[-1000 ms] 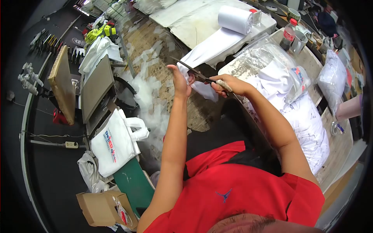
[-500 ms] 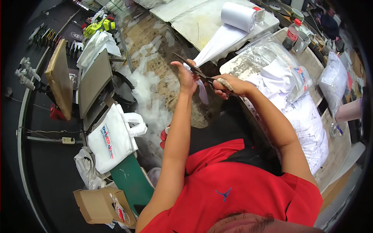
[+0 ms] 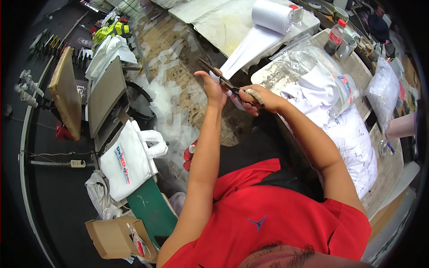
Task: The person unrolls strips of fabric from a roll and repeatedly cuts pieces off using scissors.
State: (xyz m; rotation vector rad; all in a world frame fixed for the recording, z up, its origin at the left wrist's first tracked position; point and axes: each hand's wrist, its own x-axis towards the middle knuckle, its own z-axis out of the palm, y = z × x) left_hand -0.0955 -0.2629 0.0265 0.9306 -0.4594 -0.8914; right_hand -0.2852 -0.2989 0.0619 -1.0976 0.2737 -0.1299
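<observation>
Left, near: one brown cardboard box (image 3: 105,236), flap up. Beyond it, one white fabric bag with printed lettering and a loop handle (image 3: 125,163), its near edge overlapping one dark-green flat board (image 3: 149,203), which probably helps support it.

Centre: the left hand (image 3: 214,92) is half-curled, thumb standing out to the left, fingers on one long white cloth strip (image 3: 252,47). The strip runs between that hand and the far roll; a short end shows between the two hands — whether it joins the rest, cannot tell. The thumb is likely held out to leave the blades room. One pair of dark metal scissors with a pale-wrapped handle (image 3: 228,85) lies across the strip beside the left fingers; blade gap unclear.

Far: one thick white cloth roll (image 3: 271,18) lies on its side on one white-covered table (image 3: 210,24), presumably so the cloth can unwind.

Right: the right hand (image 3: 264,98) is curled closely round the scissor handles — wrapping probably for comfort. Further right, one heap of white cloth (image 3: 352,145), pieces not countable; beyond it, one red-capped clear plastic bottle (image 3: 334,38).
</observation>
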